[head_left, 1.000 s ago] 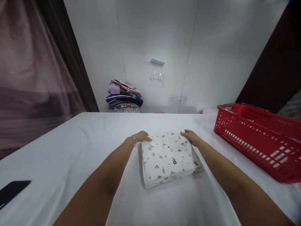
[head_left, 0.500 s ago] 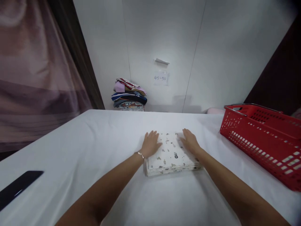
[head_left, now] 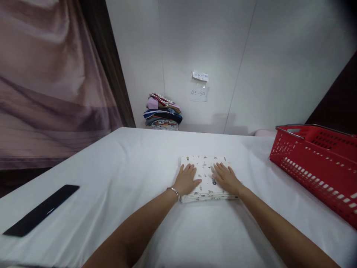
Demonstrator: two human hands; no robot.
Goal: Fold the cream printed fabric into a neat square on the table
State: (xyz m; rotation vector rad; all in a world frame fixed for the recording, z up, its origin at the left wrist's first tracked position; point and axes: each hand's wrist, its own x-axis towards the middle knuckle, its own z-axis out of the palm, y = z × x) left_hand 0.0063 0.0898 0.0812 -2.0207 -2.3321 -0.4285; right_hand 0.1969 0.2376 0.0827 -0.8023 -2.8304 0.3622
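A white cloth (head_left: 205, 175) with small printed figures lies folded into a thick rectangle on the white-covered table (head_left: 145, 160). Its layered folds show along the near edge. My left hand (head_left: 187, 180) rests flat on its left side, fingers spread, with a bracelet (head_left: 174, 191) on that wrist. On the cloth's right side lies my right hand (head_left: 226, 178), palm down and fingers apart. Both hands touch the top of the cloth, and neither grips it.
To the right stands a red perforated basket (head_left: 315, 163) with metal handles. A flat black object (head_left: 41, 210) lies at the left. Behind the table's far edge is a stack of folded fabrics (head_left: 163, 111), near a wall label (head_left: 199, 93) reading 45-50. A pink curtain (head_left: 50, 82) hangs at left.
Both hands have slid from the cloth's side edges inward and nearer to me, onto its top. The camera view has turned slightly left, so the surroundings appear further right.
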